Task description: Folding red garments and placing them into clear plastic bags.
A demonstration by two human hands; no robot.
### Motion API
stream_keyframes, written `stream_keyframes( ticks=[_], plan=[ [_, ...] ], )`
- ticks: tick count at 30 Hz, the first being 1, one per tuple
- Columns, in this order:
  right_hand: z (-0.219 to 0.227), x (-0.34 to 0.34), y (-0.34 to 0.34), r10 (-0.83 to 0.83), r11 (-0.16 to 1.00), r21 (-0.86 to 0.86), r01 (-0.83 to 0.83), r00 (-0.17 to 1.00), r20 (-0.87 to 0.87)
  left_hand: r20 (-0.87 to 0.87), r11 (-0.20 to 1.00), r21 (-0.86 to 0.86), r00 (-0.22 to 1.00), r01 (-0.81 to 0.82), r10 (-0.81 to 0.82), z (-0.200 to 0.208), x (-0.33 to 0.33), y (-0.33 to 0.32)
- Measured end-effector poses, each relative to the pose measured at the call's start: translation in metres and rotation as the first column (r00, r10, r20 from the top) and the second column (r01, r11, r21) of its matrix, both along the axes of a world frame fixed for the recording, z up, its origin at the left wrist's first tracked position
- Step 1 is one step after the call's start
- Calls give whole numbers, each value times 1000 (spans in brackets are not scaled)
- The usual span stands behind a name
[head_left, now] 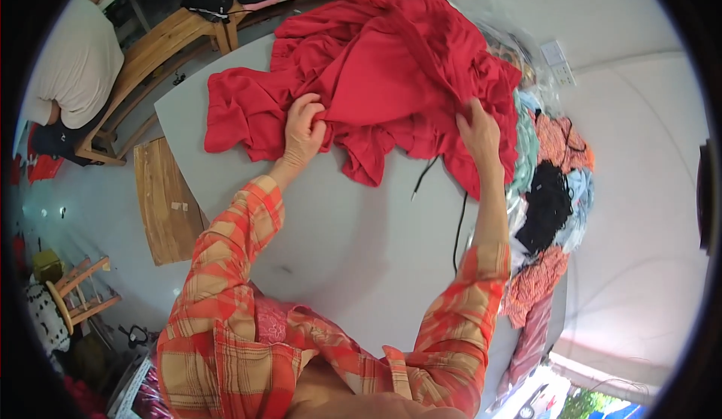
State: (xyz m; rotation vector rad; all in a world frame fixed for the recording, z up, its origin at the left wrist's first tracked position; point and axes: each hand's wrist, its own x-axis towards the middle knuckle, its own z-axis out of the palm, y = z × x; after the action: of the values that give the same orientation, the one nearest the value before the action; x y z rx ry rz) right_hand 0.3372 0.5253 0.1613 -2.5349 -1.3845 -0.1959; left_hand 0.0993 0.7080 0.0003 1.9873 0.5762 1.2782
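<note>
Red garments [391, 66] lie heaped and crumpled across the far part of the grey table [338, 246]. My left hand [303, 127] pinches the near edge of one red garment at the left. On the right, my right hand [480, 132] has its fingers closed on the same cloth, and folds hide some fingertips. Between the hands the cloth is stretched fairly smooth, while the rest is wrinkled. A black drawstring [424, 178] with a metal-looking tip hangs out from under the heap, and a longer black cord [458, 235] trails towards me.
Along the table's right edge lie clear plastic bags [481, 13], a black cloth bundle [547, 208] and orange patterned cloth [538, 284], against a white wall [639, 193]. To the left are a cardboard box [162, 201], a wooden bench [165, 51] and a person [75, 66] in a light shirt.
</note>
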Motion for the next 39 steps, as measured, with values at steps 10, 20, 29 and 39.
stream_keyframes(
  ticks=[10, 20, 29, 39],
  plan=[
    [-51, -205, -266, -407, 906, -78, 415, 810, -423, -346, 825, 281, 854, 490, -389, 50, -131, -98],
    [-98, -365, -296, -149, 988, -71, 140, 978, -147, -445, 786, -22, 698, 617, -561, 87, -166, -254],
    [-100, -389, -308, 9, 998, -58, -36, 914, -406, -834, 287, 128, 260, 949, -487, 83, -186, -264],
    [-55, -291, -191, 40, 954, 296, -40, 999, 7, -736, 678, 350, 638, 646, -228, 121, -240, -187]
  ],
)
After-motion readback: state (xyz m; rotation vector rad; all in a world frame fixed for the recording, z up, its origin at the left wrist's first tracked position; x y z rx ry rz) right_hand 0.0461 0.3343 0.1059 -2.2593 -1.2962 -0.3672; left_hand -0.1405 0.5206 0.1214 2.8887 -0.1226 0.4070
